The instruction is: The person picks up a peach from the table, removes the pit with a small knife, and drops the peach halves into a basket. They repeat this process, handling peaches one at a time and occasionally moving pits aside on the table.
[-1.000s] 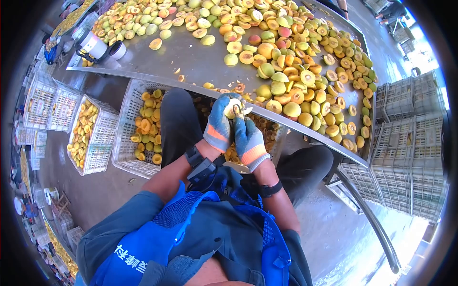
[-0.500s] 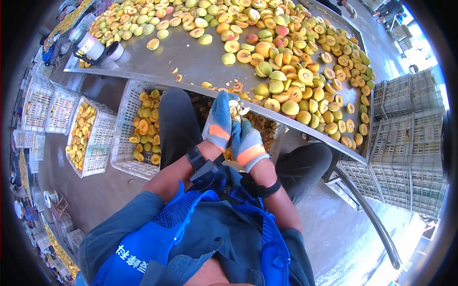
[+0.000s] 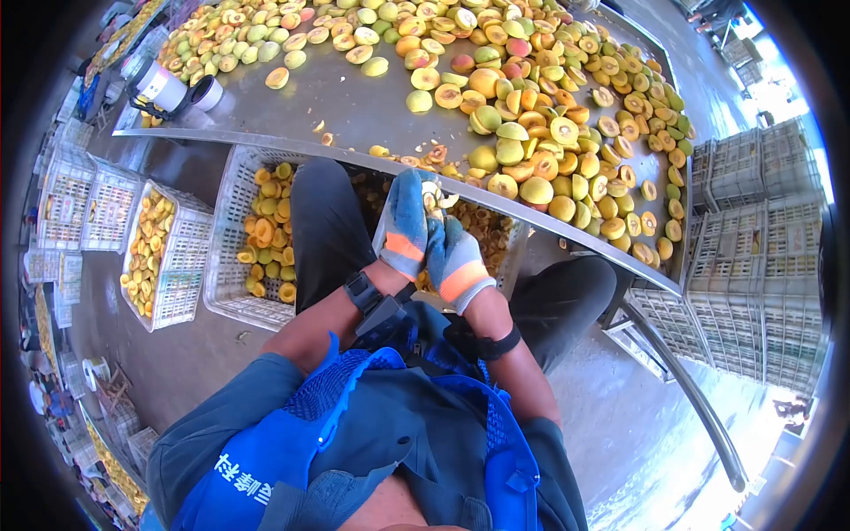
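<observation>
Both gloved hands are close together at the table's near edge, above a crate of fruit scraps (image 3: 496,232) between the knees. My left hand (image 3: 407,221), in a blue, grey and orange glove, is closed around small pale pieces (image 3: 434,200) that look like pits or fruit bits. Against it from the right, my right hand (image 3: 455,261) is closed, its fingertips at the same pieces; whether it grips anything is hidden. Halved yellow-green fruit (image 3: 536,190) lies heaped on the metal table (image 3: 292,111) beyond.
Left of my leg stands a white crate (image 3: 232,221) of fruit halves, with another filled crate (image 3: 181,265) farther left. Stacked crates (image 3: 753,265) rise at the right, near a curved metal bar (image 3: 691,394). A grey-white container (image 3: 161,87) sits on the table's left.
The view has shifted slightly, moving the table and fruit a little within the frame. Both hands keep nearly the same pose around the pale pieces.
</observation>
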The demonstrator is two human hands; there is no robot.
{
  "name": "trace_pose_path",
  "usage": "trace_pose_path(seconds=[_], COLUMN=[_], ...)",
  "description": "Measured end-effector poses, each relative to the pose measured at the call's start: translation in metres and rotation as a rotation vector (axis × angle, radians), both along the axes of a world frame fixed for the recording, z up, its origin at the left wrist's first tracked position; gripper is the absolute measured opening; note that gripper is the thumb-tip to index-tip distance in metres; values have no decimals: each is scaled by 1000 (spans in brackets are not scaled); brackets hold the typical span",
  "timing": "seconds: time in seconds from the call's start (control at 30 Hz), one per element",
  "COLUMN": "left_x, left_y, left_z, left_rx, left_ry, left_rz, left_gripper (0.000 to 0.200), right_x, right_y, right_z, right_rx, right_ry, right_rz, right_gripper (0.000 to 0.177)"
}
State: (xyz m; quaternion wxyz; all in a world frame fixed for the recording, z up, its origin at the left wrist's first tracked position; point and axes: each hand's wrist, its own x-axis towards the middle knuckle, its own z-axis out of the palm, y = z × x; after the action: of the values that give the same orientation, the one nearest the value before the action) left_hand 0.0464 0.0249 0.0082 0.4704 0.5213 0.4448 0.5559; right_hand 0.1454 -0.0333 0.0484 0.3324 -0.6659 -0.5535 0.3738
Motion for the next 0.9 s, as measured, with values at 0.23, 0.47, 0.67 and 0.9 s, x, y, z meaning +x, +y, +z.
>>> trace_pose_path(seconds=[0.23,0.47,0.67,0.9], left_x=[-5,-3,-9,-4], left_y=[-7,-12,-13,-11], left_z=[25,24,26,13], left_rx=[340,82,190,-90], left_ry=[432,122,256,-86], left_rz=[42,33,0,-48], left_gripper=[21,20,16,28], right_x=[-10,-10,-4,1], right_y=[-11,-9,-6,-5], right_z=[-8,2,-2,2], right_rx=[192,126,48,-27], right_ry=[109,42,86,107], right_rz=[-97,-47,0,18], right_gripper=[28,29,30,31])
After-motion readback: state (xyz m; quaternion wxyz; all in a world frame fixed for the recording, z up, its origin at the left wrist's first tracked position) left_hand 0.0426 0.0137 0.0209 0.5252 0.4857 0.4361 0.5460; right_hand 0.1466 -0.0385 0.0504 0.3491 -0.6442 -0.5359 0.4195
